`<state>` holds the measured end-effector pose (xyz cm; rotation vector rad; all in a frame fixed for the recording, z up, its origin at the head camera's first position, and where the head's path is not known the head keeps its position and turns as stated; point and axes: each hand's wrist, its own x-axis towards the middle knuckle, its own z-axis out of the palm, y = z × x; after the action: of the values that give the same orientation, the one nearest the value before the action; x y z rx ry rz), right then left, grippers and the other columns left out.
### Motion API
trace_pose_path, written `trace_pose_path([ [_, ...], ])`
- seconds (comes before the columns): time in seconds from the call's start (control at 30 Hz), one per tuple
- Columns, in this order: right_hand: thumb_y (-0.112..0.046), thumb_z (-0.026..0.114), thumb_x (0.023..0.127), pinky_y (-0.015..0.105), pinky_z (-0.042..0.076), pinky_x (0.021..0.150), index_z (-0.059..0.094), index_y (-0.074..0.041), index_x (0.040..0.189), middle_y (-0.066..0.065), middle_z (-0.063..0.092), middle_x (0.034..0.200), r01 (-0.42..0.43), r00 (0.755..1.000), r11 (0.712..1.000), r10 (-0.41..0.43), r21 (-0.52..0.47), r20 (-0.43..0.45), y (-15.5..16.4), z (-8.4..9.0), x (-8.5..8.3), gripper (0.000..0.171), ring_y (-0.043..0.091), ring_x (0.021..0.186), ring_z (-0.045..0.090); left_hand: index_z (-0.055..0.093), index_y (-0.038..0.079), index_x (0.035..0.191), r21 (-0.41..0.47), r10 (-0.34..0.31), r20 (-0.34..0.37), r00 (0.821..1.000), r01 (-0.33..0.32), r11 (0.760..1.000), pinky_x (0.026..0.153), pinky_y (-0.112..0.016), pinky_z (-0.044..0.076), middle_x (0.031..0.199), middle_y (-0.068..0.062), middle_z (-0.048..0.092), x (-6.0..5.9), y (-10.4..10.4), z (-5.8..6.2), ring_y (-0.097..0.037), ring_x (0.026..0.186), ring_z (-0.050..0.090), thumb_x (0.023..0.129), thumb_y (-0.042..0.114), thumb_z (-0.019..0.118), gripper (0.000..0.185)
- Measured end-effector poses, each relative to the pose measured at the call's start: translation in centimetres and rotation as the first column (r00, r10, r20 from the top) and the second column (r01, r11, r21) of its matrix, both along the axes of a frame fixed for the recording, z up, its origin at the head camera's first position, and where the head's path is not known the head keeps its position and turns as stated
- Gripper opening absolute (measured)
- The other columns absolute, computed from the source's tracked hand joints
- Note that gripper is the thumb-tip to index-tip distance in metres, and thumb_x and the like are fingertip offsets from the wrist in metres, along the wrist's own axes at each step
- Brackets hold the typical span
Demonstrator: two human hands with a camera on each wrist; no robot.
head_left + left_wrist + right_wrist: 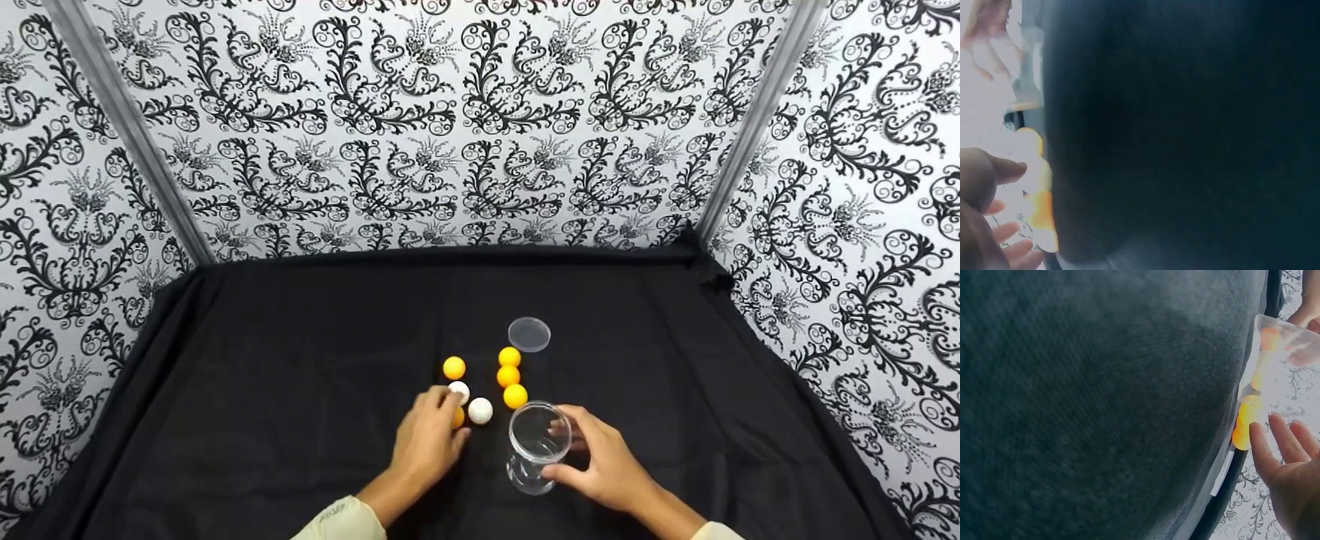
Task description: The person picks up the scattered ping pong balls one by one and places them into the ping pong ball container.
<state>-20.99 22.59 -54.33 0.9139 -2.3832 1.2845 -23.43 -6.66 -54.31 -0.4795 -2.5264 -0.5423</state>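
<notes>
My left hand (429, 435) reaches over an orange ball (458, 418), its thumb and fingers apart on either side. The fingers hide part of this ball and of a white ball (459, 391) just beyond. A second white ball (481, 410) lies right of the thumb, and another orange ball (454, 367) sits farther back. With my right hand (600, 459) I hold a clear jar (534, 472) by its right side, thumb in front and fingers behind. The jar's mouth is uncovered. In the right wrist view the hand's fingers (1289, 450) show close to the jar (1286, 354).
Three orange balls (508, 376) stand in a row behind the jar. A clear round lid (529, 334) lies flat past them. Black cloth (300, 390) covers the table, and patterned walls (480, 135) enclose it at the back and both sides.
</notes>
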Motion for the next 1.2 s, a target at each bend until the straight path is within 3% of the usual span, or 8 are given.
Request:
trace_pose_path([
  [0.17,-0.028,0.092,0.076,0.026,0.061,0.079,0.052,-0.016,0.14,0.011,0.069,0.118,0.01,1.0,1.0,-0.009,0.022,-0.013,0.0,-0.1,0.0,0.076,0.023,0.105,0.074,0.064,0.014,0.113,-0.014,0.064,0.12,0.991,-0.063,0.998,0.07,-0.046,0.057,0.107,-0.006,0.061,-0.5,-0.8,-0.8,-0.028,0.093,0.063,0.076,0.023,0.09,0.046],
  [0.27,-0.027,0.092,0.075,0.027,0.061,0.079,0.053,-0.012,0.139,0.011,0.069,0.118,0.015,1.0,1.0,-0.015,0.016,-0.013,0.0,-0.1,0.0,0.076,0.023,0.105,0.074,0.064,0.015,0.113,-0.042,0.082,0.141,0.987,-0.077,0.996,0.069,-0.045,0.057,0.103,-0.006,0.062,-0.5,-0.9,-1.1,-0.027,0.09,0.063,0.078,0.025,0.088,0.043],
  [0.67,-0.027,0.092,0.075,0.032,0.062,0.079,0.052,-0.021,0.14,0.01,0.069,0.118,0.008,1.0,1.0,-0.008,0.007,-0.016,-0.1,0.0,0.1,0.076,0.024,0.105,0.073,0.065,0.014,0.109,-0.089,0.1,0.009,0.995,-0.099,0.991,0.063,-0.043,0.056,0.093,-0.004,0.065,-0.6,-1.1,-1.4,-0.026,0.082,0.065,0.077,0.024,0.088,0.041],
  [0.8,-0.025,0.092,0.075,0.035,0.062,0.078,0.051,-0.019,0.14,0.01,0.068,0.118,-0.003,0.999,1.0,0.004,0.006,-0.033,-0.1,0.0,0.0,0.077,0.026,0.104,0.073,0.064,0.013,0.109,-0.094,0.088,-0.036,0.996,-0.091,0.991,0.062,-0.043,0.055,0.092,-0.005,0.065,-0.6,-1.0,-1.0,-0.026,0.08,0.064,0.076,0.024,0.088,0.042],
  [0.9,-0.024,0.092,0.075,0.036,0.062,0.078,0.051,-0.019,0.14,0.011,0.068,0.118,-0.003,0.999,1.0,0.003,0.003,-0.034,-0.1,0.0,0.0,0.078,0.026,0.104,0.073,0.065,0.013,0.112,-0.085,0.077,-0.027,0.997,-0.079,0.993,0.064,-0.043,0.055,0.093,-0.004,0.065,-0.4,-0.8,-0.5,-0.026,0.08,0.064,0.078,0.024,0.087,0.042],
  [1.2,-0.025,0.092,0.075,0.035,0.062,0.078,0.052,-0.02,0.14,0.009,0.069,0.118,0.01,0.999,1.0,-0.009,0.013,-0.043,-0.1,0.0,0.0,0.077,0.024,0.104,0.073,0.065,0.018,0.114,-0.045,0.031,-0.023,0.999,-0.032,0.998,0.068,-0.041,0.054,0.093,0.0,0.065,0.4,0.2,2.3,-0.023,0.08,0.063,0.078,0.026,0.087,0.042],
])
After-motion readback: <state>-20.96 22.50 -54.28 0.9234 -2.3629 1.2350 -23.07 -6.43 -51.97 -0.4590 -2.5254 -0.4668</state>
